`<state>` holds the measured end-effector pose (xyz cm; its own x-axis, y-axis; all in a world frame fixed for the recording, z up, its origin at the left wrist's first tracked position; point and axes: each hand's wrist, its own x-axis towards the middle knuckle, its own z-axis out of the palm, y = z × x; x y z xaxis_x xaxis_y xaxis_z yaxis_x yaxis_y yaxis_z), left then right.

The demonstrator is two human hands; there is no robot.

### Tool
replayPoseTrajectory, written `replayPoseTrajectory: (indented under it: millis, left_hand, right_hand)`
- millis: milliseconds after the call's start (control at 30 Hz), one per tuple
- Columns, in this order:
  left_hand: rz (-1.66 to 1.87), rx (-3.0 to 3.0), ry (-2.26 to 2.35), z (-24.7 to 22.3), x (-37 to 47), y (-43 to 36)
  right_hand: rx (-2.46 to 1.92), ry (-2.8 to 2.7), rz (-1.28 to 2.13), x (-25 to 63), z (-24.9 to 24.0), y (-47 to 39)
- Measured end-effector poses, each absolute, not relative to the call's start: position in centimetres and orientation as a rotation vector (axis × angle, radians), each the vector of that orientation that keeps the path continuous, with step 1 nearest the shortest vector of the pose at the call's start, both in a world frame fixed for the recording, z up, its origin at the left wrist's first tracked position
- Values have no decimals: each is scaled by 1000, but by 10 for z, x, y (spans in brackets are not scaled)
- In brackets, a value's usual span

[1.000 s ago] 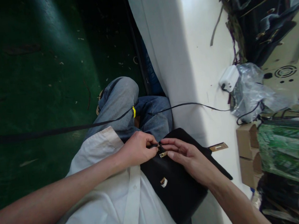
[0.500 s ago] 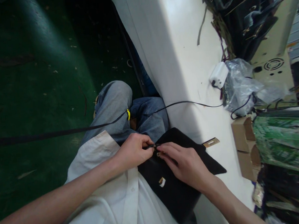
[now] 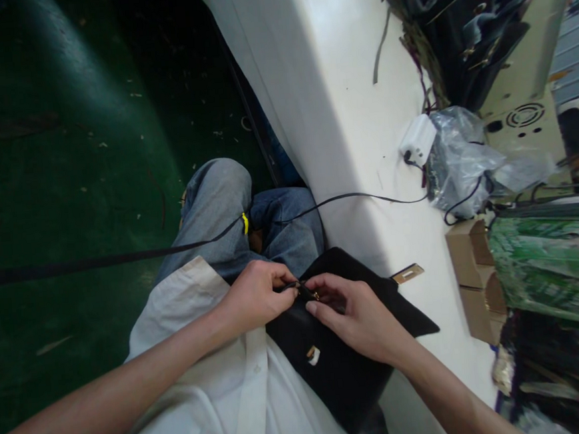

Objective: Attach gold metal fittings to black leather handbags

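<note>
"What are the fingers doing?"

"The left hand (image 3: 265, 294) has its thumb and forefinger pinched together on a thin black strap (image 3: 303, 289). On the right hand (image 3: 351, 309), the thumb and forefinger tips stand apart, with the strap's end and a small gold-coloured fitting (image 3: 316, 296) between them. I can't tell whether the right fingers actually grip either one."

"And underneath?"

"A black handbag (image 3: 343, 393). It lies tilted across the person's lap, against the white shirt (image 3: 198, 398), beside the white tabletop (image 3: 360, 91). Below the fingers, on the bag's face, sits a gold clasp (image 3: 313, 355) with a white patch on it. On the far side, past the right hand, a slotted gold plate (image 3: 408, 274) sticks out from the bag's edge."

"What about farther out?"

"Blue jeans (image 3: 220, 199), crossed by a black cord (image 3: 368, 196) with a yellow tag (image 3: 245, 223). The cord runs on over the tabletop towards a crumpled clear plastic bag (image 3: 463, 163). A white box-shaped device (image 3: 418, 139) is just beside that."

"And past those?"

"Cardboard boxes (image 3: 477, 312) next to a green plastic-wrapped stack (image 3: 548, 263), and a beige panel (image 3: 547, 140) with a round vent. On the other side of the legs, the green floor (image 3: 67, 194) is littered with small scraps."
</note>
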<state>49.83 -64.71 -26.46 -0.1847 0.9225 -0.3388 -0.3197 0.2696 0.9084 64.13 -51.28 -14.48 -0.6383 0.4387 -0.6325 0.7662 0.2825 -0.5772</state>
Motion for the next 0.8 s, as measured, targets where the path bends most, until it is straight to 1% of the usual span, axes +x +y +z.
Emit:
replayPoseTrajectory:
  millis: [300,800]
  left_hand:
    - [1290,679,1284,-261,495,-645]
    - [1089,792,1226,-250,484,-643]
  right_hand:
    - [1034,2306,-1162,637,-162,-517]
    - [1037,2489,-1241,640,-168,-530]
